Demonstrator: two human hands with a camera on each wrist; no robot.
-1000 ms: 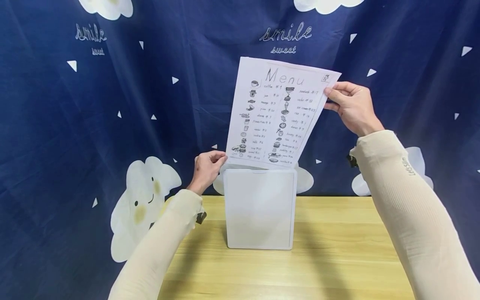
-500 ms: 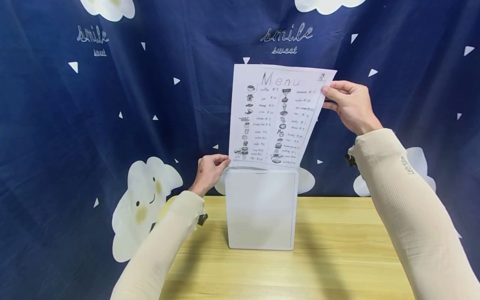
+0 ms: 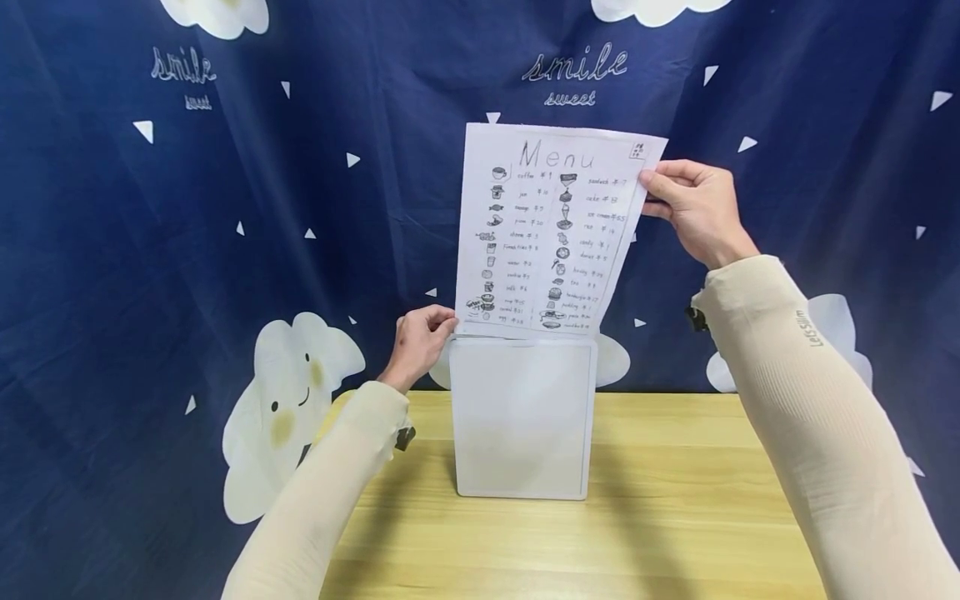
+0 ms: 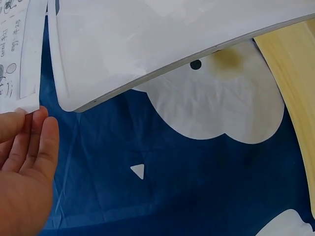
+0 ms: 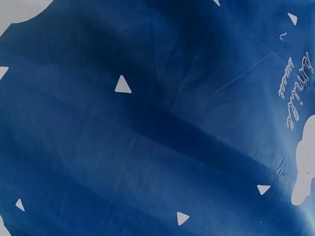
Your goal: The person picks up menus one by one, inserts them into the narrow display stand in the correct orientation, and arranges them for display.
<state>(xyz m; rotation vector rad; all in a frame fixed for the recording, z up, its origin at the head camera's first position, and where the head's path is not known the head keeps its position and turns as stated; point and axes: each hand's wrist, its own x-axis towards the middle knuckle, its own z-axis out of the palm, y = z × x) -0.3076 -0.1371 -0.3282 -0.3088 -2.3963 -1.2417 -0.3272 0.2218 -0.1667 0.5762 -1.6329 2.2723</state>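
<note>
A white paper menu (image 3: pixel 543 229), with small drawings and handwritten prices, is held up above a white upright panel (image 3: pixel 522 421) on the table. My left hand (image 3: pixel 418 342) pinches the menu's lower left corner between thumb and fingers. In the left wrist view, that hand (image 4: pixel 27 167) grips the paper corner (image 4: pixel 29 101) beside the panel's corner (image 4: pixel 74 96). My right hand (image 3: pixel 701 207) pinches the menu's upper right edge. The menu's bottom edge sits right at the panel's top edge. Only the backdrop shows in the right wrist view; the right hand is outside it.
The panel stands on a light wooden table (image 3: pixel 675 500) near its back edge. Behind hangs a dark blue curtain (image 3: pixel 420 192) printed with clouds, triangles and lettering. A smiling cloud print (image 3: pixel 288 417) shows at the left.
The menu has turned to hang straighter and shifted slightly left at its top with my right hand. My left hand has moved slightly right and down. The panel stays in place.
</note>
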